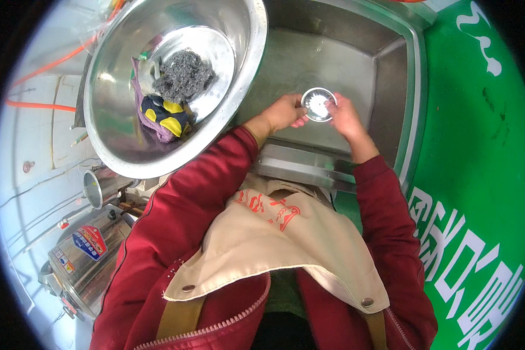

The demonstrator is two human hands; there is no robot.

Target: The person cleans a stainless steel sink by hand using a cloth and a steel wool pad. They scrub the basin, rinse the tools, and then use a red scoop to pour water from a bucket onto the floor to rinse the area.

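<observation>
Over the metal sink (297, 55), both hands hold a small round shiny metal dish (317, 106), whose bright inside faces up. My left hand (284, 112) pinches its left edge, with the thumb and fingers at the rim. On the opposite side, my right hand (346, 115) grips the right edge, its thumb lying over the rim. Whether the piece is a shallow bowl or a lid I cannot tell. The fingers beneath it are partly hidden.
A large steel basin (112, 125) overlaps the sink's left side. Inside lie steel wool (184, 76), a purple cloth (157, 129) and a dark-and-yellow cloth (168, 115). At lower left stands a metal machine (93, 262); an orange hose (46, 105) runs above. Green surface (466, 151) borders the right.
</observation>
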